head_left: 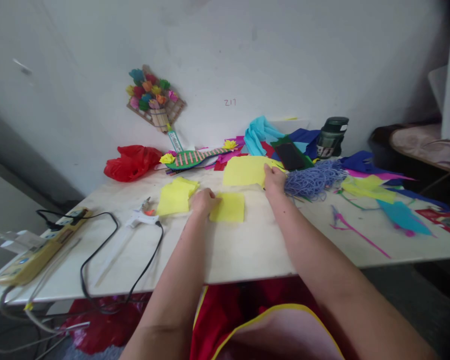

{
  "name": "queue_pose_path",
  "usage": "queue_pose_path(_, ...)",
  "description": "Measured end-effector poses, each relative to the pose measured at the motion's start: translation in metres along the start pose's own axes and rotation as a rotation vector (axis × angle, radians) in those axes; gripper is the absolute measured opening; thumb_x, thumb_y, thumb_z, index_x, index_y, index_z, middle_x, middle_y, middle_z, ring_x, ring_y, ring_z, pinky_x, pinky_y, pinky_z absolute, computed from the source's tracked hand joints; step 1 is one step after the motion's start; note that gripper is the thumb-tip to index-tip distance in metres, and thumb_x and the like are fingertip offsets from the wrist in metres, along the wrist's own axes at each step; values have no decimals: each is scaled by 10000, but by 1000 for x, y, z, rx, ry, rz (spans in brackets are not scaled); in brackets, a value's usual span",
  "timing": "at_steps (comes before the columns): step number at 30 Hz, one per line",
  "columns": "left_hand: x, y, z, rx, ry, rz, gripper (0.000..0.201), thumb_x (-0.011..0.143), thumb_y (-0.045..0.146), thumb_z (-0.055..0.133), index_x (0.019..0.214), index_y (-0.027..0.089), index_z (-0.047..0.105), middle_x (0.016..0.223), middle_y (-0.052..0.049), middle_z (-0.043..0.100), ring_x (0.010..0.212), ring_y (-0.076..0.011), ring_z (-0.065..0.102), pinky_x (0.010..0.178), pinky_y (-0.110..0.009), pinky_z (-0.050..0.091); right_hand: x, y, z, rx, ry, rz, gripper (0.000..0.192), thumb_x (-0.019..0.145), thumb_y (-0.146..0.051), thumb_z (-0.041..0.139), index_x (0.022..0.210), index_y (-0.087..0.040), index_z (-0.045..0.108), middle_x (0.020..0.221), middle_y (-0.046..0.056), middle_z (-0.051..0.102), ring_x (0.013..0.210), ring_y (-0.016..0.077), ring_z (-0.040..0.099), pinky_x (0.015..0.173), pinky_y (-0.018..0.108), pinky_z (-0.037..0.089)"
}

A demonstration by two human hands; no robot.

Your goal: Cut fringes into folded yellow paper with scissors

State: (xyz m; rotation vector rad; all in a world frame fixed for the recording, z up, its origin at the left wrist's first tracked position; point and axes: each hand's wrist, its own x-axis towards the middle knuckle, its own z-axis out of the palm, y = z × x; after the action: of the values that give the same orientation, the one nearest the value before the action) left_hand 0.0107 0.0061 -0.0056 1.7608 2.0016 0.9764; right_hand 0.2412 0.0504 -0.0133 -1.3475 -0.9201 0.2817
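Note:
My right hand is closed on the right edge of a larger yellow paper sheet, slightly raised at the back of the table. My left hand has its fingers curled together at the left edge of a small yellow paper square, which lies on the table in front of me. Just left of that hand rests a loose pile of yellow paper pieces. A bundle of bluish-purple shredded strands lies right beside my right hand.
A white hot glue gun with its black cord and a power strip occupy the left side. Behind are a red plastic bag, a phone and a dark jar. Coloured scraps lie at right.

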Motion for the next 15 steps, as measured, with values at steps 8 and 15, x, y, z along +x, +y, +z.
queue_pose_path(8,8,-9,-26,-87,345,-15,207,658,170,560,854,223,604,684,-63,620,709,-224,574,658,-302,384,-1,4,0,-35,7,-14,396,713,-469,457,496,-222,235,475,-65,187,505,94,228,480,242,219)
queue_pose_path(15,14,-10,-50,-625,737,83,133,692,285,566,775,187,600,699,-10,616,659,-129,572,640,-223,419,-13,-6,7,-39,-81,-13,403,710,-468,470,499,-225,228,474,-67,178,506,96,228,471,240,220)
